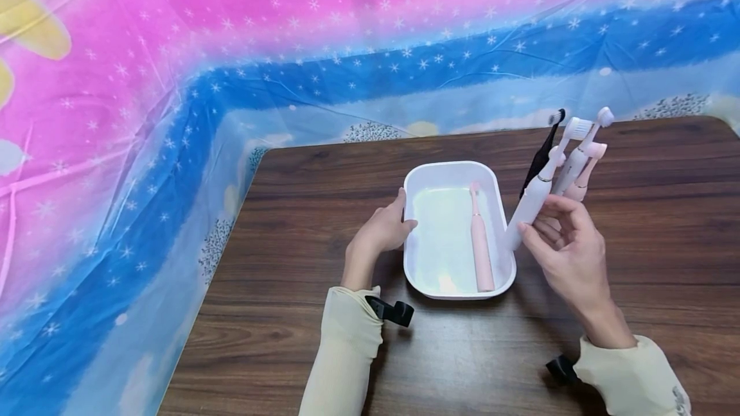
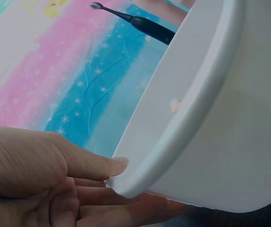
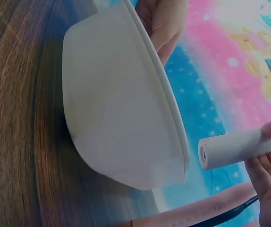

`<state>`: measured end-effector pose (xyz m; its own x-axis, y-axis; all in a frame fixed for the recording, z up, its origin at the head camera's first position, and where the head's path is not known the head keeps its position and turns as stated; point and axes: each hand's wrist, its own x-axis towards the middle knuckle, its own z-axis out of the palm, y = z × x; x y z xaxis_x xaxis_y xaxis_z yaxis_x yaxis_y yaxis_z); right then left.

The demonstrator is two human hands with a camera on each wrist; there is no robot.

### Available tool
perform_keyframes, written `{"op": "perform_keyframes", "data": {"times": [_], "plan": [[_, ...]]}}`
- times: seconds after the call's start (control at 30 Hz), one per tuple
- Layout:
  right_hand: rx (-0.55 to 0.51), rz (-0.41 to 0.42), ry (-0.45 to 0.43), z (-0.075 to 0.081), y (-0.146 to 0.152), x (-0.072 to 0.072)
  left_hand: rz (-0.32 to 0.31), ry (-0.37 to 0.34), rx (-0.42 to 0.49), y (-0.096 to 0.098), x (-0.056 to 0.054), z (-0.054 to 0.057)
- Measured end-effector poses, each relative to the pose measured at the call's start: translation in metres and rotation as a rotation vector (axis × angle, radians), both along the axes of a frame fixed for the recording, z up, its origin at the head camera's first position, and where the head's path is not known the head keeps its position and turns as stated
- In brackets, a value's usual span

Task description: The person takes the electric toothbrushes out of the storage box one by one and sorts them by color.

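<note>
A white plastic basin (image 1: 408, 262) sits on the table with a pink electric toothbrush (image 1: 481, 249) lying lengthwise along its right side. My left hand (image 1: 381, 228) grips the basin's left rim; in the left wrist view the thumb lies over the edge and the fingers reach beneath. A white electric toothbrush (image 1: 535, 198) is pinched between the thumb and fingers of my right hand (image 1: 572, 259), tilted head up beside the basin's right wall. The right wrist view shows the base of its handle (image 3: 225, 149) apart from the basin.
Several more electric toothbrushes stand upright behind the right hand: a black one (image 1: 540, 159), a greyish-white one (image 1: 572, 169) and a pink one (image 1: 585, 178). Their lower ends are hidden. The brown wooden table (image 1: 277, 230) meets a patterned pink and blue cloth (image 1: 324, 76) behind.
</note>
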<state>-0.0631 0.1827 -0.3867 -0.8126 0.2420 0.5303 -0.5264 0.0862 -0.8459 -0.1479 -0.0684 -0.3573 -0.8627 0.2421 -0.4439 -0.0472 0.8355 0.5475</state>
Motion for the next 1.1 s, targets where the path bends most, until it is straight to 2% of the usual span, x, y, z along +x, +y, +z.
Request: {"op": "perform_keyframes", "data": {"times": [0.17, 0.43, 0.77, 1.1], "plan": [[0.081, -0.061, -0.009, -0.002, 0.003, 0.002, -0.004, -0.003, 0.001, 0.0, 0.0, 0.0], [0.146, -0.137, -0.025, -0.006, 0.008, 0.004, -0.005, -0.003, -0.002, 0.0, -0.001, 0.0], [0.169, -0.163, -0.008, -0.014, 0.015, 0.006, -0.004, -0.006, 0.004, -0.001, 0.0, 0.0], [0.179, -0.179, -0.057, -0.021, 0.019, 0.005, -0.002, -0.009, 0.012, -0.001, 0.0, 0.0]]}}
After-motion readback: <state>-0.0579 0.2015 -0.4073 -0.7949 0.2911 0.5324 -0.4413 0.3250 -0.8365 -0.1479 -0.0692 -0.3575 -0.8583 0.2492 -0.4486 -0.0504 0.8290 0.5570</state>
